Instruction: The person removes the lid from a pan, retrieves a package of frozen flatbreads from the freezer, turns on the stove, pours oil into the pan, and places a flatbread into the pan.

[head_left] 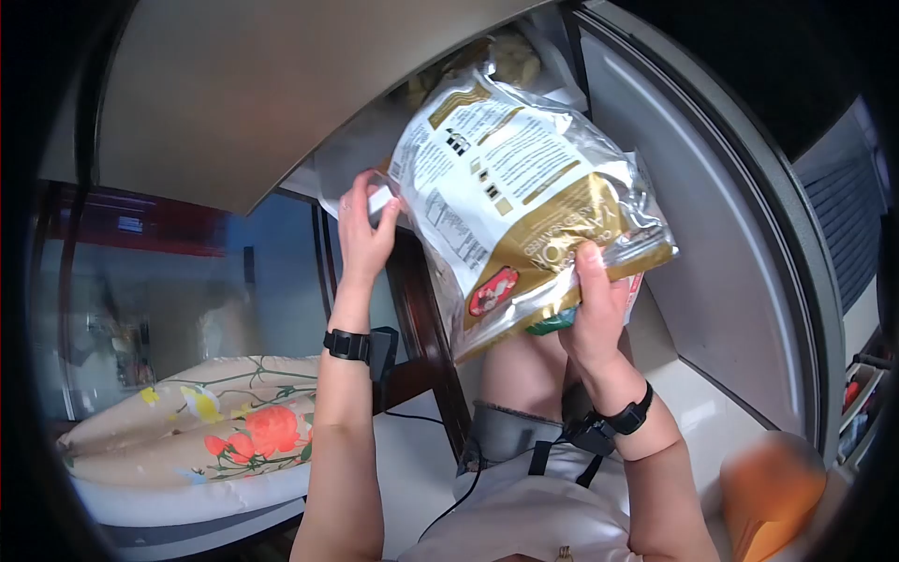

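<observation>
My right hand (599, 314) grips the lower corner of a large gold-and-white food bag (496, 178), thumb on top. The bag is shiny, with clear crinkled edges and upside-down print, and tilts in front of an open fridge compartment. From under it peek a green packet (552, 323) and a red-and-white edge; how they are held is hidden. To the left of the bag, my left hand (365, 225) has thumb and fingers closed around a small white piece (379, 200). Whether that is a loose item or part of the compartment cannot be made out.
An open fridge door (693, 215) stands on the right, and a metallic panel (215, 94) overhangs the upper left. Behind the bag are stored packages (510, 61). A floral cushioned item (225, 431) lies at lower left. A blurred orange shape (773, 496) is at lower right.
</observation>
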Available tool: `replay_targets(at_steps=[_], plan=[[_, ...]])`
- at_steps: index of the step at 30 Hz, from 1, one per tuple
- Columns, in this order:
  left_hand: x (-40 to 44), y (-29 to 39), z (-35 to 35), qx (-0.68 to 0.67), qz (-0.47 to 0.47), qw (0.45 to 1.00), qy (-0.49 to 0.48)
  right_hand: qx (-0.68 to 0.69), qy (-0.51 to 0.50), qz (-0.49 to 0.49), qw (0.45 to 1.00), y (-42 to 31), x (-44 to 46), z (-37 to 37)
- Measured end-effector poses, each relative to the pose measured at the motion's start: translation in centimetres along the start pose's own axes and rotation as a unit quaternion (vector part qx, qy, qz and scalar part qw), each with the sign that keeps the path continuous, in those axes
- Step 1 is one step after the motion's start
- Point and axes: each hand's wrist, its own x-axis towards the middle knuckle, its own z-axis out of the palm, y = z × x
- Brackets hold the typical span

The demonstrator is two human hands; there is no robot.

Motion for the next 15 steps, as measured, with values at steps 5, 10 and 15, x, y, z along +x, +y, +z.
replay_targets(at_steps=[5, 10, 15], plan=[[-1.5, 0.5, -0.5, 0.004, 0.040, 0.999, 0.016, 0.123, 0.002, 0.024, 0.992, -1.9, 0.0, 2.3], [-2.4, 0.7, -1.6, -0.056, -0.019, 0.998, -0.009, 0.165, 0.019, 0.034, 0.986, -1.0, -0.1, 2.2], [-3.9, 1.9, -2.6, -0.242, -0.066, 0.966, -0.056, 0.126, 0.062, 0.063, 0.988, -0.3, -0.8, 3.0]])
